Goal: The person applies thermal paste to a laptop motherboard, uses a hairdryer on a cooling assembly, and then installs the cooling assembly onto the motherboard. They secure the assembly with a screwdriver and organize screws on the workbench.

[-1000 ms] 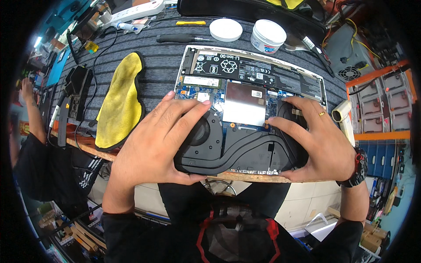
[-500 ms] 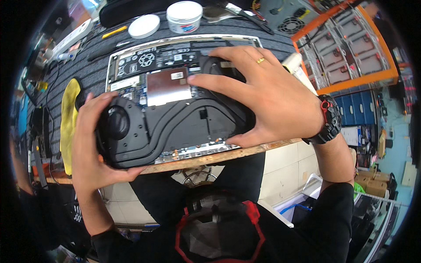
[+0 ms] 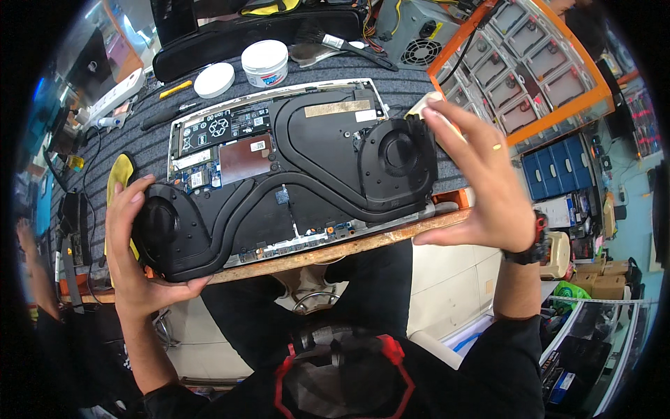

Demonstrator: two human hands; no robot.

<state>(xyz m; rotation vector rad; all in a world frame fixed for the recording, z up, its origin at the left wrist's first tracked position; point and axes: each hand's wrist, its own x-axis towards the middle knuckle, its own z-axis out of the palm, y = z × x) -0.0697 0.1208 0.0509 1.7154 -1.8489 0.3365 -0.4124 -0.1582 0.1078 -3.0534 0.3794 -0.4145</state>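
An opened laptop lies on the bench, with its battery and a copper-brown plate showing. Across it rests a black cooling assembly with curved heat pipes, a left fan and a right fan. The left fan juts past the laptop's near left corner. My left hand grips that end, fingers along its outer side and thumb at the front edge. Just right of the right fan, my right hand is spread, thumb apart from the fingers; no hold shows.
Behind the laptop stand a white tub, its lid and a brush. A screwdriver and yellow cloth lie left. An orange-framed case and a power supply stand right. The bench edge is close in front.
My right hand has drawn off the cooling assembly to the right, uncovering the right fan and pipes. My left hand keeps its grip on the left end. The view has shifted somewhat.
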